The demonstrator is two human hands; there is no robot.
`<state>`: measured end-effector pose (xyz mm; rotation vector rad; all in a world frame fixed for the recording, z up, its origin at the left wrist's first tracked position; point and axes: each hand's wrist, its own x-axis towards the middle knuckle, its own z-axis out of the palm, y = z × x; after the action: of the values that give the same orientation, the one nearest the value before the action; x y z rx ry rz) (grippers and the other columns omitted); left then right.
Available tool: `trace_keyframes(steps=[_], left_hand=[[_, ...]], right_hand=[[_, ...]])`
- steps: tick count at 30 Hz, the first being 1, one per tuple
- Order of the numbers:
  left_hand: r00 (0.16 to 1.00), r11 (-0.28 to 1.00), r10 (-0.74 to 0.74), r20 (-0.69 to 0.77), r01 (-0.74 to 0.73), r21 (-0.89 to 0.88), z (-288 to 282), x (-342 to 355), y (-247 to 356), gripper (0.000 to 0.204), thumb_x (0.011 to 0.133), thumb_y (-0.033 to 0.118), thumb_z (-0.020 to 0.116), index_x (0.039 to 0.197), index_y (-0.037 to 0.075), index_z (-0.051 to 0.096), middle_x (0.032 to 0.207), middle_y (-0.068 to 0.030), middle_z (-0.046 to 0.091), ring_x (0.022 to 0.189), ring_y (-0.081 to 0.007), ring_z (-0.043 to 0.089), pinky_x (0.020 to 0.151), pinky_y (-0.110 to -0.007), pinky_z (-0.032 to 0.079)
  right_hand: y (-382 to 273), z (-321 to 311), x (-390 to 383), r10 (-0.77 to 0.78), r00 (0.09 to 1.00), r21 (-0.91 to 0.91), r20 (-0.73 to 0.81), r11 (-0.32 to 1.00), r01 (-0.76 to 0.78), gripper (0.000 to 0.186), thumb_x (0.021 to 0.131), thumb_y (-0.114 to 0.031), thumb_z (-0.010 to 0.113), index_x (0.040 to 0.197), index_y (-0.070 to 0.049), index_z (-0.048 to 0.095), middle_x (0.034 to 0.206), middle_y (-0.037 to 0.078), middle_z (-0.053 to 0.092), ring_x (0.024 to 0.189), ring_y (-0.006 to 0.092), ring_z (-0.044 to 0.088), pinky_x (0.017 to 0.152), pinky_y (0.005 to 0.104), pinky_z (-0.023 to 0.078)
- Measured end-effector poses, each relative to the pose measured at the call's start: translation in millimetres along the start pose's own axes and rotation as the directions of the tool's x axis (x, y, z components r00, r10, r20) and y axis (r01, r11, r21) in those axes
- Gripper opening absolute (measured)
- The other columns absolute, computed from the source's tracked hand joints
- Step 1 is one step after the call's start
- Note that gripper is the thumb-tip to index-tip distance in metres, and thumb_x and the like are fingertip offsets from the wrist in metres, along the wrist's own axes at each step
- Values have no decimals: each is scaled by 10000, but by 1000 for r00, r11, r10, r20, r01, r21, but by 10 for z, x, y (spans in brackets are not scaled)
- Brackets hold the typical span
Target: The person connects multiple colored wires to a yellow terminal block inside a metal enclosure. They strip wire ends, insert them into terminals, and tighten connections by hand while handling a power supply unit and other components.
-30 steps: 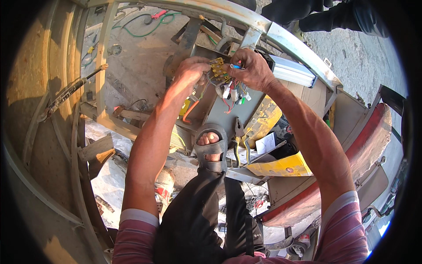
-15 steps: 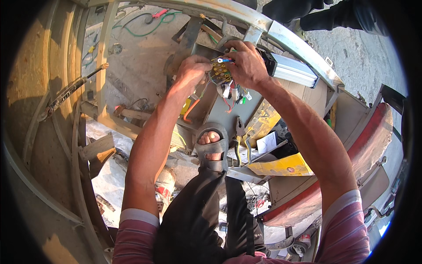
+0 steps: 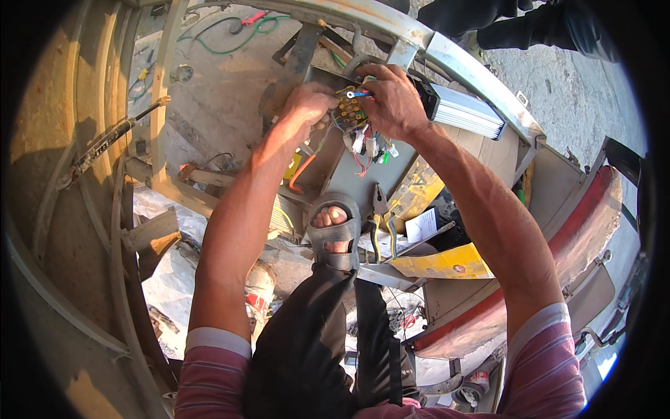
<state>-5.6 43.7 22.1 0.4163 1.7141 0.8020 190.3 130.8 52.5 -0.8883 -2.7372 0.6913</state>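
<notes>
Both of my hands are at a cluster of yellow-topped terminals and connectors (image 3: 350,110) with many thin wires. My right hand (image 3: 395,103) is closed on a blue-sleeved ring terminal (image 3: 359,94), whose metal ring points left over the cluster. On the other side, my left hand (image 3: 311,106) has its fingers pressed together against the cluster's left edge; whatever they pinch is hidden. White plugs and loose wire ends (image 3: 364,145) hang toward me. Closer in, pliers (image 3: 381,216) with yellow and black handles lie beyond my sandalled foot (image 3: 333,227).
A finned silver metal box (image 3: 466,112) sits right of my right hand. A curved metal frame (image 3: 474,70) arches across the far side. An orange cable (image 3: 301,174) bends near my left forearm. A yellow carton (image 3: 443,264) is near the pliers. Another person's dark-clothed legs (image 3: 544,28) show far right.
My left hand has shifted slightly up and closer to the terminals. The ring terminal stays in my right hand, almost in the same place.
</notes>
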Motion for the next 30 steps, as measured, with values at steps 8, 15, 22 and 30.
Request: trace_keyframes(steps=[8,15,22,30], left_hand=[[992,992,124,0,-123,24,-1,-101,-33,226,947,79,738,1158,31,675,844,-32,675,623,-104,582,516,-275,442],[977,978,208,49,-206,-35,-54,-165,-103,239,960,89,720,1183,30,655,887,-28,687,677,-87,592,577,-257,450],[971,974,197,137,-177,-143,-142,-166,-141,379,944,116,712,1309,20,677,937,-17,710,714,-65,582,606,-244,465],[950,958,220,219,-168,-233,-178,-217,-108,327,992,192,692,1272,24,705,902,13,667,720,-53,562,624,-225,437]], right_hand=[[-56,53,24,47,999,-59,6,997,-46,281,925,-198,671,1149,-105,813,1460,96,616,1376,343,516,1183,437,425],[-119,42,-21,87,996,-46,-15,995,-88,265,928,-188,690,1155,-154,822,1477,43,598,1378,313,510,1184,449,424],[-50,89,-24,65,996,4,-57,998,-65,257,930,-230,684,1134,-165,825,1453,21,614,1364,302,518,1180,448,428],[2,101,-19,9,991,57,-130,998,-1,259,924,-243,664,1109,-148,819,1343,30,686,1316,305,561,1157,429,447]])
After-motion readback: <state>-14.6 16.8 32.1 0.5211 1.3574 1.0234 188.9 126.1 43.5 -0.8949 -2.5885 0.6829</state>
